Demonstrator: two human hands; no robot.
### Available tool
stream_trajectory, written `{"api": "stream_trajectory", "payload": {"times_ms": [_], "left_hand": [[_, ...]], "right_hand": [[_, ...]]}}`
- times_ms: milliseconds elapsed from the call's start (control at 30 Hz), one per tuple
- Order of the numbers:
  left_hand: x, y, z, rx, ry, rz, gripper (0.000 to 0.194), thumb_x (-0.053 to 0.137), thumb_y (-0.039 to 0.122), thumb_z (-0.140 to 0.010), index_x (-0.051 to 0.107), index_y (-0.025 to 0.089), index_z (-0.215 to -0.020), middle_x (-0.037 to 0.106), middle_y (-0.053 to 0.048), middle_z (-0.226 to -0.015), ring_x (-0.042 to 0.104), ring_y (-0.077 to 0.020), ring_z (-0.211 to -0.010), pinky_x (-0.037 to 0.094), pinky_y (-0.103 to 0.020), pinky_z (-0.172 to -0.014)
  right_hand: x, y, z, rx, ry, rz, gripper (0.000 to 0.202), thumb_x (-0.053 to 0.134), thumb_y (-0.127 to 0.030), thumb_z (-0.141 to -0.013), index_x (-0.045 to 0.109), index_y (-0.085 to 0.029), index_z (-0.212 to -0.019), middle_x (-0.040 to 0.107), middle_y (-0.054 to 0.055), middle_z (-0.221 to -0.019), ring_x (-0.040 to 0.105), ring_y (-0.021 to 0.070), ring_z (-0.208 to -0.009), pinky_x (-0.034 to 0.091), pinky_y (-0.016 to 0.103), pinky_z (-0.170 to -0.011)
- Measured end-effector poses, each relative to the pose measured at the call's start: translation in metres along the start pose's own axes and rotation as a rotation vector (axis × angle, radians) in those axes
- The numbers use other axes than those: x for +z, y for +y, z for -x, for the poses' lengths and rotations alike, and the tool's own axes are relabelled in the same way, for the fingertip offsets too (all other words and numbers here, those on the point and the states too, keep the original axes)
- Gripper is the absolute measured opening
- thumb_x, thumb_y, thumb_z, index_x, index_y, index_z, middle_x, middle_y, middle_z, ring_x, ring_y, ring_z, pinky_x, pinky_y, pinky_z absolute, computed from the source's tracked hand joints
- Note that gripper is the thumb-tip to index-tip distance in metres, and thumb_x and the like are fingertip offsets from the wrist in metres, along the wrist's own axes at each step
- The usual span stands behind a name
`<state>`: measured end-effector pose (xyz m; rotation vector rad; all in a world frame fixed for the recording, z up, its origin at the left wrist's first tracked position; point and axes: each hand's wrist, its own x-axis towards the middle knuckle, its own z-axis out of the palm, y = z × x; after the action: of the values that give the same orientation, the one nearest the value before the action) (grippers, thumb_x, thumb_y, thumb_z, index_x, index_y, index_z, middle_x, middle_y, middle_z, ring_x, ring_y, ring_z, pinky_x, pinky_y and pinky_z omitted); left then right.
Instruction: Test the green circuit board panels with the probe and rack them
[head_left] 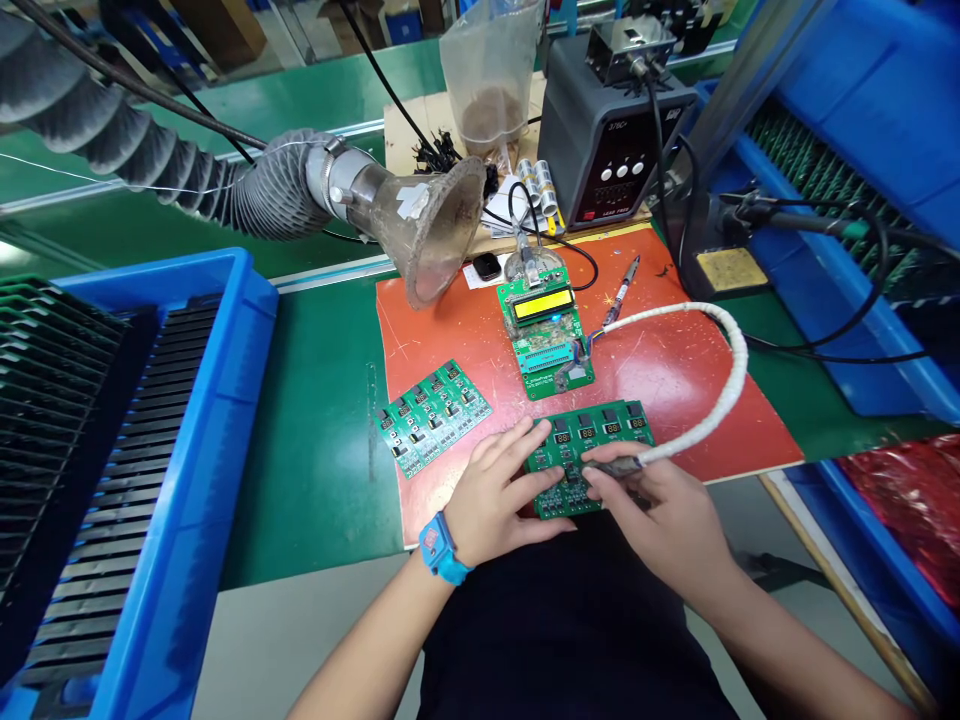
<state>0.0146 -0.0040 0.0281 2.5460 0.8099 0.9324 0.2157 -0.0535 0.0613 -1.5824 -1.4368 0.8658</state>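
A green circuit board panel [600, 432] with small two-digit displays lies at the near edge of the orange mat, seemingly atop another panel. My left hand [499, 490] spans its left end, thumb along the near edge and fingers over the top. In my right hand [660, 510] is a dark handheld probe [619, 466], pinched, its tip down at the panel's components. A white-wrapped cable [739, 360] loops from the probe to a programmer board [547, 335] with a lit yellow screen. Left of my hands lies a second circuit board panel [433, 415]. The exact contact at the probe tip is hidden.
A blue bin [240, 330] with slotted racks of boards stands left. A fume extraction funnel [442, 235] overhangs the mat's far left. Behind are a soldering station [611, 140] and a plastic container [491, 80]. A pen [622, 290] lies on the mat; blue bins [825, 330] flank the right.
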Motion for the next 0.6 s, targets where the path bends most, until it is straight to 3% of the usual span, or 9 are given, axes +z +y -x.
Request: {"api": "stream_trajectory", "payload": {"times_ms": [600], "left_hand": [[-0.0010, 0.0030, -0.0011, -0.122, -0.050, 0.093, 0.062, 0.074, 0.057, -0.074, 0.051, 0.020, -0.119, 0.055, -0.018, -0.137, 0.043, -0.0319, -0.137, 0.044, -0.050, -0.102]], "right_hand": [[-0.0010, -0.0014, 0.0003, 0.025, 0.006, 0.014, 0.016, 0.063, -0.035, -0.091, 0.063, -0.021, -0.098, 0.072, 0.005, -0.089, 0.071, 0.0188, -0.067, 0.060, 0.029, -0.061]]}}
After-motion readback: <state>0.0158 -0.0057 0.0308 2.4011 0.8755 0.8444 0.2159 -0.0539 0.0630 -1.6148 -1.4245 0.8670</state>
